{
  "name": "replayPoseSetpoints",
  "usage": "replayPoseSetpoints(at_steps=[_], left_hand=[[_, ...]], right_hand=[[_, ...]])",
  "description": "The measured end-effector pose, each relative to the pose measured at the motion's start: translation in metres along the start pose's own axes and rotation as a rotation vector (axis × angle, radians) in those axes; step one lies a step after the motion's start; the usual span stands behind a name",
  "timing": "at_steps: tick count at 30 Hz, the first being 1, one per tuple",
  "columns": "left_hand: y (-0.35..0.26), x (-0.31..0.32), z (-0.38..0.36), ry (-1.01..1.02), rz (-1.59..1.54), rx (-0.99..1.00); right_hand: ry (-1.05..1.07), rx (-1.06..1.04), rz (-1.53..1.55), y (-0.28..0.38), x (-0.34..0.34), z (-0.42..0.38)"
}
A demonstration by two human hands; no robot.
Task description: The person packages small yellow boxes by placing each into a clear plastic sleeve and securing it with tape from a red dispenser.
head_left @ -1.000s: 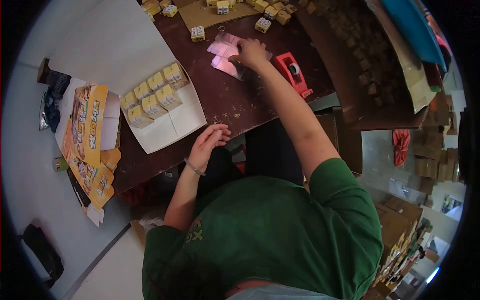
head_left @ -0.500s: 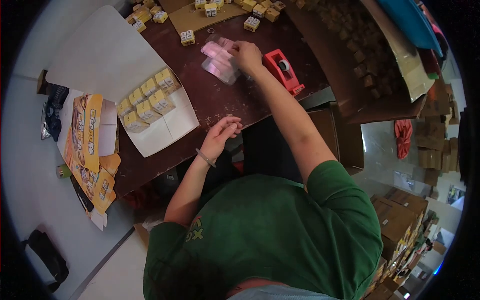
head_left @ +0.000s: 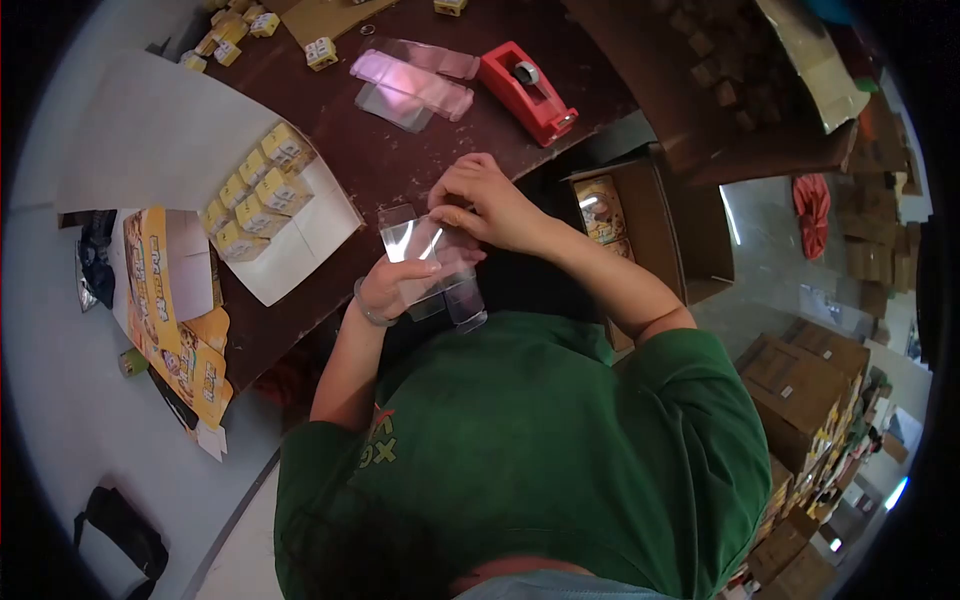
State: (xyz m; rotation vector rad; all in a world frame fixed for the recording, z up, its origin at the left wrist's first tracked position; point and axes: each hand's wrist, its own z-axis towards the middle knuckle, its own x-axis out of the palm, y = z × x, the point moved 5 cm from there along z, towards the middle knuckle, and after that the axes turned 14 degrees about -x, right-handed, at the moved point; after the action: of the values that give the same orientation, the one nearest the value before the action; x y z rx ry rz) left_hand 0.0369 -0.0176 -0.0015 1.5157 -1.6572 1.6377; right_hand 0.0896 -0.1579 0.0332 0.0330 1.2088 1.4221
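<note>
A clear plastic box [head_left: 410, 242] with flaps sticking out is held between my hands, just in front of the table edge. My left hand [head_left: 390, 287] grips it from below, thumb across its face. Closed at its upper right edge is my right hand [head_left: 492, 207], with the fingertips partly hidden behind the plastic. More flat clear plastic boxes [head_left: 412, 84], tinted pink by reflection, lie on the table beyond. Beside them sits a red tape dispenser [head_left: 528, 92].
On the left, an open white carton [head_left: 322, 235] holds rows of small yellow boxes [head_left: 262, 198]. Printed orange packaging [head_left: 160, 280] lies beyond it. Small yellow boxes [head_left: 320, 53] stand at the back. A big cardboard box [head_left: 700, 140] is at right, an open carton [head_left: 655, 215] below it.
My right hand has come back from the plastic pile with a clear box, now held in both hands. My left hand, empty before, has closed on it. The view has shifted.
</note>
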Motion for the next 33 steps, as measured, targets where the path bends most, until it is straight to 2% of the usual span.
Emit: replayPoseSetpoints(at_steps=[1, 3, 5, 6, 7, 8, 9, 10, 14, 15, 17, 18, 20, 21, 22, 24, 25, 27, 28, 31, 32, 33], left_hand=[[0.008, -0.004, 0.003, 0.003, -0.065, 0.011], [0.016, -0.005, 0.004, 0.026, -0.203, 0.009], [0.022, -0.011, 0.004, -0.044, -0.103, 0.037], [0.025, -0.014, 0.005, -0.073, -0.053, 0.049], [0.028, -0.021, 0.003, -0.215, 0.068, 0.121], [0.035, -0.022, -0.002, -0.281, 0.103, 0.129], [0.04, -0.021, -0.008, -0.344, 0.142, 0.14], [0.045, -0.02, -0.01, -0.406, 0.184, 0.155], [0.063, -0.003, -0.001, -0.317, 0.121, 0.213], [0.062, 0.0, 0.001, -0.295, 0.023, 0.145], [0.062, 0.003, -0.003, -0.273, -0.176, 0.03], [0.062, 0.001, -0.006, -0.31, -0.133, 0.001], [0.059, -0.008, -0.01, -0.402, -0.05, -0.052], [0.065, -0.01, -0.01, -0.364, -0.119, -0.044], [0.067, -0.009, -0.007, -0.404, -0.086, -0.068], [0.077, -0.017, -0.004, -0.464, -0.038, -0.137], [0.077, -0.02, -0.003, -0.491, -0.076, -0.113], [0.079, -0.023, -0.008, -0.54, -0.158, -0.07], [0.081, -0.023, -0.012, -0.49, -0.142, -0.035], [0.085, -0.005, -0.02, -0.217, -0.231, 0.101], [0.087, -0.005, -0.019, -0.146, -0.077, 0.129], [0.091, -0.013, -0.018, -0.213, 0.032, 0.143]], right_hand=[[0.03, 0.068, 0.192, -0.005, -0.003, -0.005], [-0.064, 0.154, 0.541, -0.011, 0.0, -0.014], [-0.21, 0.287, 0.911, -0.016, 0.016, -0.025], [-0.385, 0.236, 0.581, -0.005, 0.008, -0.024], [-0.442, -0.011, -0.081, 0.011, -0.007, -0.023], [-0.377, -0.044, -0.175, 0.025, -0.004, -0.027], [-0.413, 0.013, -0.005, 0.033, 0.01, -0.034], [-0.336, 0.059, 0.072, 0.044, 0.016, -0.038], [-0.193, 0.111, 0.238, 0.044, 0.022, -0.053], [-0.119, 0.137, 0.226, 0.043, 0.022, -0.054], [-0.149, 0.035, 0.303, 0.045, 0.021, -0.057], [-0.158, -0.022, 0.355, 0.048, 0.024, -0.058], [-0.326, 0.166, 0.546, 0.038, 0.021, -0.069], [-0.411, 0.458, 0.652, 0.023, 0.022, -0.075], [-0.493, 0.368, 0.388, 0.014, 0.013, -0.066], [-0.288, 0.282, 0.437, 0.002, 0.035, -0.054], [-0.121, 0.417, 0.577, 0.007, 0.05, -0.054], [-0.072, 0.234, 0.391, 0.031, 0.042, -0.046], [-0.051, 0.213, 0.349, 0.037, 0.042, -0.048], [-0.179, 0.267, 0.369, 0.039, 0.04, -0.06], [-0.139, 0.36, 0.455, 0.032, 0.042, -0.064], [-0.11, 0.312, 0.419, 0.031, 0.042, -0.065]])
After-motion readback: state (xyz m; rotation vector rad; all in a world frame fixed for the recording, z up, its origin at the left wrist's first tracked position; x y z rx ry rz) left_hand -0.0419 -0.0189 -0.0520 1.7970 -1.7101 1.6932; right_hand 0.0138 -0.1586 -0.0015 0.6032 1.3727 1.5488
